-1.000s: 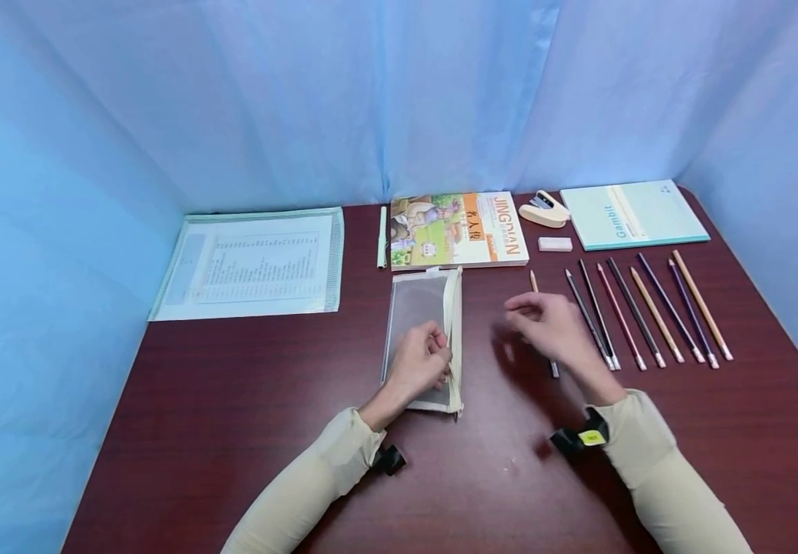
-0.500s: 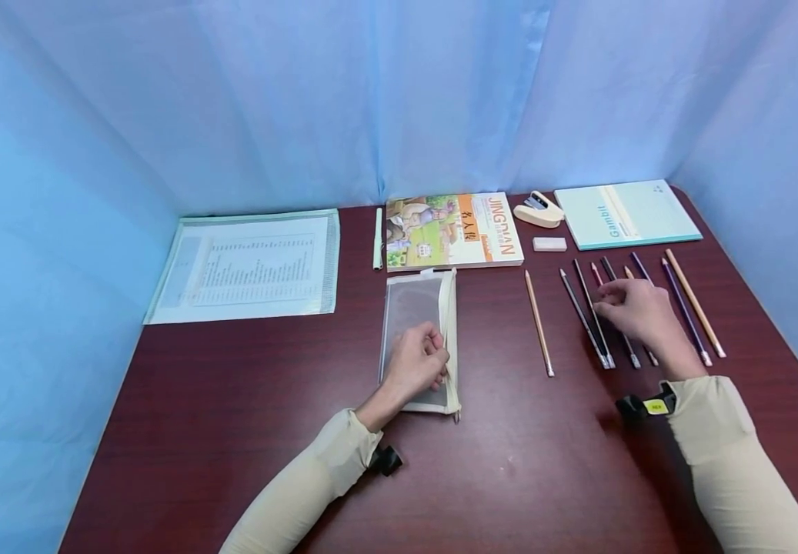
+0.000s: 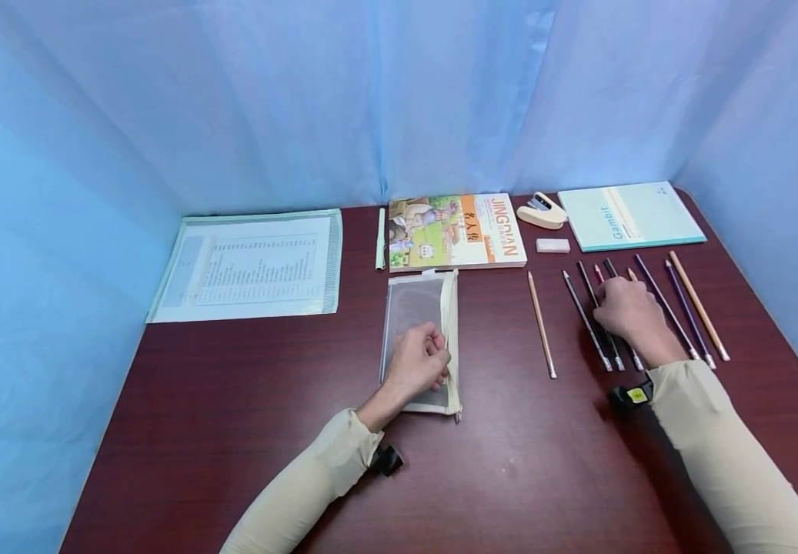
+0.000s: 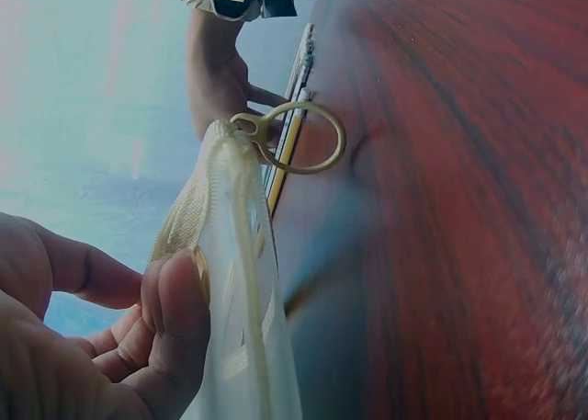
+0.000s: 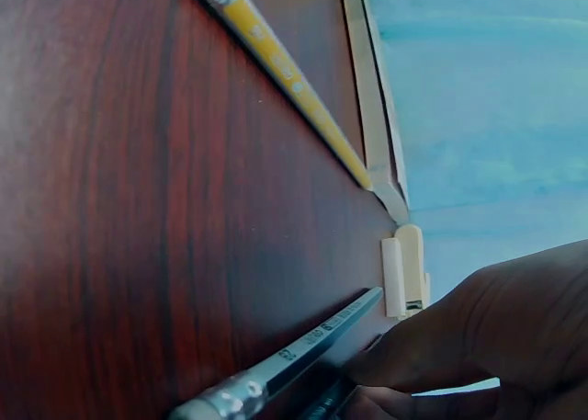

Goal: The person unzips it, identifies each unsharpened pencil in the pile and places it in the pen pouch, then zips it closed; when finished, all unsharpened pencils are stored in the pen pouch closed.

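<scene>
In the head view my left hand (image 3: 418,358) pinches the opening edge of a see-through zip pouch (image 3: 415,300) between thumb and fingers. Up close, the pouch's cream zip edge rises from those fingers, and a brass pull ring (image 4: 342,142) hangs at its far corner. Over on the right, my right hand (image 3: 626,309) reaches down into a row of pencils, covering the middles of a red pencil (image 3: 598,271) and its neighbours. Its fingertips are low beside a dark pencil (image 5: 323,402) in the right wrist view; I cannot tell whether they grip one.
A natural-wood pencil (image 3: 542,327) lies alone between pouch and row. Behind stand a picture-covered book (image 3: 454,235), a pen (image 3: 381,240), a stapler (image 3: 540,214), an eraser (image 3: 552,245) and a pale notebook (image 3: 630,219). A document sleeve (image 3: 249,265) lies at left; blue curtains enclose the table.
My right hand has moved from beside the lone wooden pencil rightward over the row, then lowered among the pencils. My left hand keeps its pinch on the pouch.
</scene>
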### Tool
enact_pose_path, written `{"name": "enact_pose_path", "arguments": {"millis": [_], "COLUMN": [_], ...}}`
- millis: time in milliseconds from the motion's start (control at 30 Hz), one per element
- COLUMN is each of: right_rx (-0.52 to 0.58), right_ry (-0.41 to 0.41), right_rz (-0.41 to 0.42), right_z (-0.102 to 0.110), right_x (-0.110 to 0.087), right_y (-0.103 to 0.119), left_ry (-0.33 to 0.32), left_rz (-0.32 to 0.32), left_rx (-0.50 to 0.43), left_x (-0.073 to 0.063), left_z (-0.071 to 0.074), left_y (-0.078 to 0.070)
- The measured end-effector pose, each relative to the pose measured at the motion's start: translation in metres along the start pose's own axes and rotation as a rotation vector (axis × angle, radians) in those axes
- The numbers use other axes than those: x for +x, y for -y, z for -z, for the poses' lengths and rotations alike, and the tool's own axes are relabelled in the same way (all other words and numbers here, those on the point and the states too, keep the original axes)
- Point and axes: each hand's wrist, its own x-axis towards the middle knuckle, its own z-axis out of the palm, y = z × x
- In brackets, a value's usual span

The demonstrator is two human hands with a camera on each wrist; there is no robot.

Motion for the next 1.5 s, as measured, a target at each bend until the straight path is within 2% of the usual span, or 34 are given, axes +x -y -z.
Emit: {"name": "enact_pose_path", "arguments": {"millis": [300, 467, 567, 667, 800, 900, 1033, 1200, 1500], "right_rx": [-0.004, 0.057, 0.159, 0.351, 0.672, 0.873, 1.086, 1.206, 1.245], "right_ry": [-0.021, -0.024, -0.015, 0.043, 0.16, 0.247, 0.354, 0.487, 0.66], "right_rz": [0.04, 0.017, 0.001, -0.032, -0.06, -0.036, 0.004, 0.051, 0.081], "right_z": [0.006, 0.018, 0.022, 0.021, 0.013, 0.004, -0.009, -0.025, -0.058], "right_x": [-0.002, -0.007, -0.01, -0.012, -0.011, -0.012, -0.015, -0.019, -0.017], "right_y": [0.004, 0.003, 0.001, 0.001, 0.002, 0.007, 0.025, 0.057, 0.108], "left_ry": [0.006, 0.009, 0.012, 0.009, 0.004, 0.0, -0.003, -0.002, -0.006], "left_rz": [-0.003, 0.001, -0.001, -0.006, -0.009, -0.015, -0.02, -0.014, -0.01], "left_rx": [-0.003, -0.014, -0.016, -0.012, -0.007, -0.005, -0.013, -0.026, -0.023], "left_x": [0.001, 0.001, 0.001, 0.001, 0.001, 0.001, 0.001, 0.002, 0.001], "left_z": [-0.001, -0.001, 0.0, 0.0, 0.0, 0.001, 0.001, 0.002, 0.001], "left_y": [0.001, 0.001, 0.001, 0.001, 0.001, 0.001, 0.001, 0.001, 0.0]}}
